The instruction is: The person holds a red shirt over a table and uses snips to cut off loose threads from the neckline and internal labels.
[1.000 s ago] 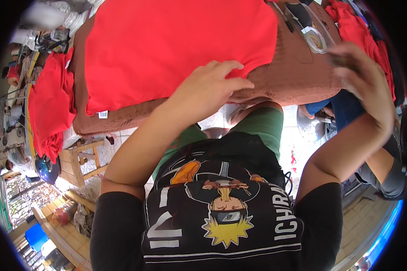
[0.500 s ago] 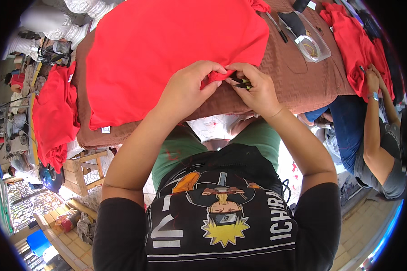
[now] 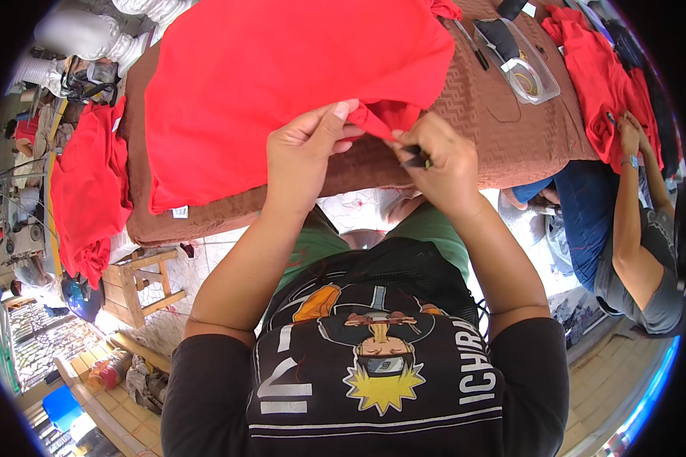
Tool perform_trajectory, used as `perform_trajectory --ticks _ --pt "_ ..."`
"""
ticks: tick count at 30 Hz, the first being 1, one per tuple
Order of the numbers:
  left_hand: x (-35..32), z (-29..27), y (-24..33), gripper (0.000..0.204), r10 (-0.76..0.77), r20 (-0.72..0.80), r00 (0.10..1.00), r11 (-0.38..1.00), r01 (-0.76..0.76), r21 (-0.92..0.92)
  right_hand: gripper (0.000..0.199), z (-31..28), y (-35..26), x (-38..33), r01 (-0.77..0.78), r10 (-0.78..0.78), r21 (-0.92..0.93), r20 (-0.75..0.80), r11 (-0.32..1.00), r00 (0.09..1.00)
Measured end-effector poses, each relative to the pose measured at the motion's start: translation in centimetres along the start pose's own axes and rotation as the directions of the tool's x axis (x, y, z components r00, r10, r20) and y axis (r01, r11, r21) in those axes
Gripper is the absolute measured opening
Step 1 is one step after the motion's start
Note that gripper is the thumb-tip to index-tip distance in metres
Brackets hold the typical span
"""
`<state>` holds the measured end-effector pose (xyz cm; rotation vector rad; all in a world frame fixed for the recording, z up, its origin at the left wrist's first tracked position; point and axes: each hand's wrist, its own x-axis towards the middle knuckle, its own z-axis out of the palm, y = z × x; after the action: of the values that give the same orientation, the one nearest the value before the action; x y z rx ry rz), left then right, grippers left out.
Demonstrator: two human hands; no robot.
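Observation:
A large red garment point(image 3: 282, 68) lies spread over the brown cloth-covered table point(image 3: 503, 152), a small white label at its near left corner. My left hand point(image 3: 305, 148) pinches its near edge between thumb and fingers, lifting a narrow fold. Close by on the right, my right hand point(image 3: 443, 161) grips the other end of that fold in its fingertips. A small dark tool point(image 3: 416, 160), perhaps thread snips, is tucked in the same hand, its shape mostly hidden by the fingers.
A clear plastic box point(image 3: 537, 91) with a dark pouch and a yellowish ring sits at the back right beside a black pen point(image 3: 482, 59). Further right, another person's hands point(image 3: 630, 133) hold red cloth point(image 3: 594, 68). More red cloth point(image 3: 91, 183) hangs at left above a wooden stool point(image 3: 133, 286).
My hands have moved apart, the left one turning its palm upward, the right drawing slightly right and down. The red edge between them is now stretched into a strip.

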<state>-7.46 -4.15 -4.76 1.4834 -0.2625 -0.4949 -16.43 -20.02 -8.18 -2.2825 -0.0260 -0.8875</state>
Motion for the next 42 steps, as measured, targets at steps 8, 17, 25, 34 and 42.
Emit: perform_trajectory --ticks 8,17,25,34,42 --pt "-0.9 -1.1 -0.1 0.039 -0.223 0.179 0.958 0.900 0.273 -0.339 0.025 -1.0 -1.7 0.2 -0.052 0.048 0.078 0.053 0.996 0.997" --pt "-1.6 -0.5 -0.1 0.037 -0.237 0.181 0.954 0.914 0.282 -0.290 0.036 0.6 -1.9 0.3 0.188 -0.188 -0.106 0.009 0.976 0.982" --pt "-1.4 -0.8 -0.9 0.035 -0.200 0.179 0.963 0.951 0.235 -0.200 0.017 -0.1 -1.5 1.4 -0.118 0.129 0.148 -0.063 0.982 0.990" --pt "-1.1 -1.0 -0.4 0.035 -0.228 0.182 0.957 0.931 0.269 -0.247 0.028 -3.3 -2.6 1.1 -0.277 0.244 0.143 0.213 0.950 0.946" --pt "-0.9 -1.0 -0.3 0.035 -0.233 0.187 0.954 0.928 0.276 -0.251 0.030 -2.2 -1.2 0.9 -0.037 0.029 0.061 0.131 0.997 0.991"
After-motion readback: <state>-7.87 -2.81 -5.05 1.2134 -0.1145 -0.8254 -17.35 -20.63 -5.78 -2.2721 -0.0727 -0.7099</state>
